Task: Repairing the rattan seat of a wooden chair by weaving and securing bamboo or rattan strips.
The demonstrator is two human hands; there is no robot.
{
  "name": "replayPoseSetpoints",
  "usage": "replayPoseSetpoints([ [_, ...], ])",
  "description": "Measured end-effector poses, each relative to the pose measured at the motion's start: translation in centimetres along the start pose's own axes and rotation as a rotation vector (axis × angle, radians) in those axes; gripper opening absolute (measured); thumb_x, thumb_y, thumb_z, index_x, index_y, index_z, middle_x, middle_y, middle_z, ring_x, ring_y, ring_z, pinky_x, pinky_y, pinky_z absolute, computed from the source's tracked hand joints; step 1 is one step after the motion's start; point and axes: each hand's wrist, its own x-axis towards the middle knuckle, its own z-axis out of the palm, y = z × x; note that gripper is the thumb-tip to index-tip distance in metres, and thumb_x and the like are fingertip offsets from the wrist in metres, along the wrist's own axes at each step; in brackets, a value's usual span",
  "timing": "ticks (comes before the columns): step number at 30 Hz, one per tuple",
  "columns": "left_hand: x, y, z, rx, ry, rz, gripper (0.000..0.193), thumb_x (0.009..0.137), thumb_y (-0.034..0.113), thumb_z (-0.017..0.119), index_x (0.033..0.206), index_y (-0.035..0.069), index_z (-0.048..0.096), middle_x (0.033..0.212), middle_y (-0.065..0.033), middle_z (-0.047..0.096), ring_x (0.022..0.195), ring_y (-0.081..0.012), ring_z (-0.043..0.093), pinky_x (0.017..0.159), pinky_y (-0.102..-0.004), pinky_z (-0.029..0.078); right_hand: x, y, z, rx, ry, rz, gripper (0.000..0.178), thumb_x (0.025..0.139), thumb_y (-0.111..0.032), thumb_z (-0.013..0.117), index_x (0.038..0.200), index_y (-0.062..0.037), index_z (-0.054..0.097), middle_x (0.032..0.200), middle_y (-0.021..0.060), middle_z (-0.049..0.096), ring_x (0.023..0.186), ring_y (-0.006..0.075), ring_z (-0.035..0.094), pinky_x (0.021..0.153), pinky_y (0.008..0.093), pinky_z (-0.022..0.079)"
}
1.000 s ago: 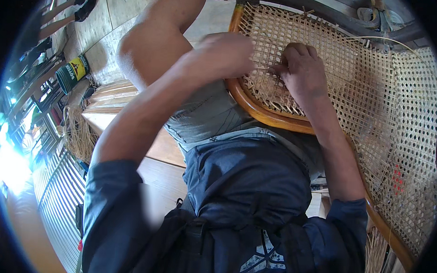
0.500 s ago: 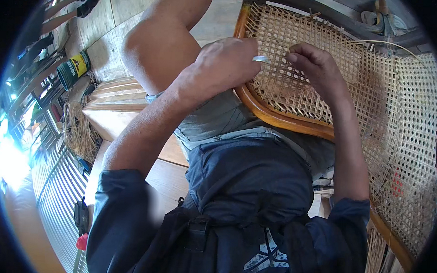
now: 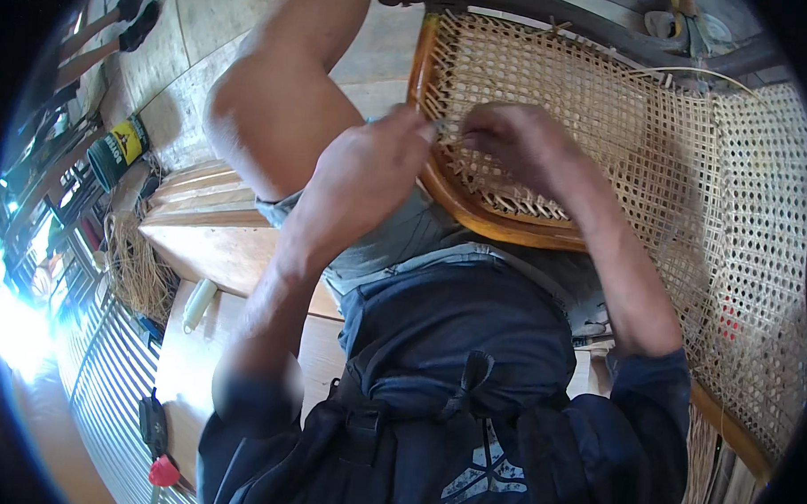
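A woven cane chair panel in a varnished wooden frame lies across my lap. My left hand is closed at the frame's left edge, its fingers pinched together. A small greyish tip shows beside them, too indistinct to name. Over the weave's near left part, close to the left fingertips, is my right hand. It is somewhat blurred, with its fingers curled inward; whatever they hold is hidden. Short loose cane ends stick out along the frame's left and near edges.
A loose cane strand arcs over the far right weave. On my left are a dark green tin, a bundle of fibres, a pale bottle-like object and a wooden box. Another person's legs show at far left.
My right hand has moved left, closer to my left hand. My left hand has shifted left and down. The pale bottle-like object has come out from behind my left arm.
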Motion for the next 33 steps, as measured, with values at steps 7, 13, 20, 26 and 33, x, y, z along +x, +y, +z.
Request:
replayPoseSetpoints([
  [7, 4.8, 2.1, 2.4, 0.837, -0.303, 0.243, 0.023, 0.084, 0.022, 0.052, 0.090, 0.003, 0.065, 0.083, -0.0202, 0.064, 0.082, -0.0355, 0.063, 0.073, -0.0454, 0.049, -2.2, 1.9, -0.9, -0.129, 0.137, 0.148, 0.013, 0.077, -0.014, 0.067, 0.082, -0.0023, 0.066, 0.090, 0.0144, 0.061, 0.080, 0.0286, 0.061, 0.070, 0.0372, 0.050],
  [13, 5.1, 5.2, 3.3, 0.936, -0.413, 0.246, 0.019, 0.076, 0.011, 0.055, 0.086, 0.003, 0.069, 0.085, -0.0167, 0.066, 0.084, -0.0316, 0.065, 0.070, -0.0420, 0.052, -1.9, 1.8, -1.0, -0.316, 0.121, 0.136, 0.014, 0.073, -0.014, 0.066, 0.078, -0.0022, 0.066, 0.091, 0.0135, 0.060, 0.090, 0.0317, 0.054, 0.082, 0.0398, 0.044],
  [20, 6.3, 5.5, 4.0, 0.994, -0.553, 0.189, 0.020, 0.074, 0.008, 0.056, 0.087, 0.006, 0.071, 0.083, -0.0118, 0.068, 0.083, -0.0281, 0.066, 0.068, -0.0393, 0.052, -1.4, 3.1, 0.3, -0.384, 0.118, 0.111, 0.018, 0.074, -0.018, 0.062, 0.080, -0.0019, 0.067, 0.096, 0.0161, 0.060, 0.094, 0.0356, 0.053, 0.081, 0.0401, 0.044],
  [26, 6.0, 2.9, 3.6, 0.895, -0.480, 0.375, 0.020, 0.079, 0.009, 0.050, 0.092, 0.001, 0.063, 0.084, -0.0202, 0.064, 0.084, -0.0360, 0.064, 0.073, -0.0456, 0.050, -1.0, 1.3, 1.5, -0.507, 0.162, 0.323, 0.020, 0.075, -0.017, 0.062, 0.088, -0.0022, 0.066, 0.103, 0.0152, 0.059, 0.100, 0.0358, 0.052, 0.084, 0.0399, 0.045],
  [33, 5.4, 1.6, 3.1, 0.722, -0.409, 0.250, 0.021, 0.081, 0.016, 0.053, 0.091, 0.000, 0.062, 0.083, -0.0210, 0.063, 0.083, -0.0378, 0.062, 0.074, -0.0472, 0.048, -2.2, 1.3, 0.1, -0.304, 0.147, 0.216, 0.017, 0.075, -0.010, 0.062, 0.090, -0.0033, 0.064, 0.103, 0.0139, 0.058, 0.102, 0.0341, 0.052, 0.086, 0.0418, 0.045],
])
